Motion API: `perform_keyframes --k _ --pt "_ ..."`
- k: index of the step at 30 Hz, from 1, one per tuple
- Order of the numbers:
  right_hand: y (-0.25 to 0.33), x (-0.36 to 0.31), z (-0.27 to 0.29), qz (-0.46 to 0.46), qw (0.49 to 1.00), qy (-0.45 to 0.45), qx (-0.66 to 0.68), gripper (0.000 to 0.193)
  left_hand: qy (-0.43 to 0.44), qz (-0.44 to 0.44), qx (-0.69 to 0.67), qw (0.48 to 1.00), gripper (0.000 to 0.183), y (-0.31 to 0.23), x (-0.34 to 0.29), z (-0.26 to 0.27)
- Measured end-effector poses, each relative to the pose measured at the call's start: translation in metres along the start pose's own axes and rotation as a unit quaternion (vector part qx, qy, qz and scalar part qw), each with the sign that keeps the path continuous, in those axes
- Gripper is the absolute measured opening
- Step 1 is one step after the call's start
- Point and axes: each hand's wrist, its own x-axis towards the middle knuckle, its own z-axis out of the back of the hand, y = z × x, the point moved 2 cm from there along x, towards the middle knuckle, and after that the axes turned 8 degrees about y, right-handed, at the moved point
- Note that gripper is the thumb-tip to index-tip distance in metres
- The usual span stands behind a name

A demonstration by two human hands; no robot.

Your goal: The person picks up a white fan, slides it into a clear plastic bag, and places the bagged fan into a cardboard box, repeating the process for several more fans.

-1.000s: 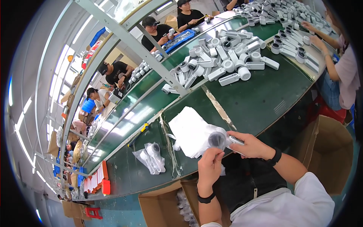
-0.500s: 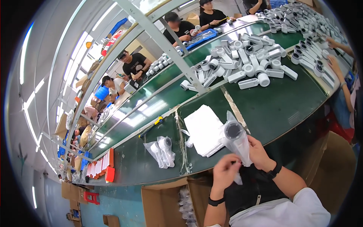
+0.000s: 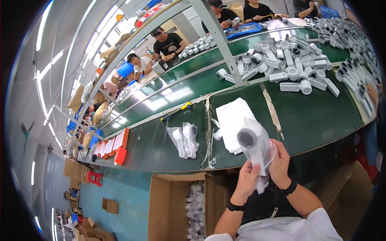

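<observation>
Between my two hands is a white handheld device [image 3: 248, 138] with a round, dark-centred head and a straight handle, inside a clear plastic bag. My left hand [image 3: 250, 176] grips the lower handle through the bag, thumb on top. My right hand [image 3: 279, 162] is closed around the bag's right side. Just beyond them, a stack of flat white bags [image 3: 231, 114] lies on the green table and is partly covered by the device. To its left lie two more bagged devices [image 3: 184, 140], side by side.
Piles of unbagged devices [image 3: 293, 66] fill the far right, near another person's hand [image 3: 373, 94]. A yellow-and-black tool [image 3: 176, 111] lies left of the stack. Below the table edge, an open carton [image 3: 167, 205] holds bagged devices. A metal frame post [image 3: 221, 44] rises behind. Co-workers sit opposite.
My left hand has moved up from the bag's loose end and now grips the handle. The bag covers the device's head more fully. The whole view has shifted, with the table scene moving rightward.
</observation>
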Motion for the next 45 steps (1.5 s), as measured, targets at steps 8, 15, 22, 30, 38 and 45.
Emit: perform_keyframes --k 8,15,22,30,38,45 --pt "0.0 -0.013 -0.002 0.096 0.968 0.079 -0.22 0.01 -0.082 -0.077 -0.066 0.991 0.039 -0.027 -0.017 0.035" --pt "-0.002 -0.001 0.014 0.039 0.95 0.187 -0.246 0.014 -0.288 -0.18 0.07 0.938 0.025 -0.093 -0.06 0.081" --pt "-0.025 0.042 0.058 0.003 0.953 0.12 -0.28 0.015 -0.483 -0.098 0.463 0.737 0.034 -0.18 -0.09 0.196" --pt "-0.028 0.041 0.06 -0.027 0.958 0.107 -0.264 0.013 -0.485 -0.079 0.58 0.649 0.036 -0.176 -0.043 0.283" --pt "-0.029 0.038 0.063 -0.006 0.958 0.093 -0.272 0.011 -0.382 -0.084 0.364 0.845 0.059 -0.178 -0.069 0.27" --pt "-0.027 0.036 0.061 0.0 0.957 0.098 -0.274 0.01 -0.291 -0.079 0.397 0.867 0.075 -0.164 -0.058 0.265"
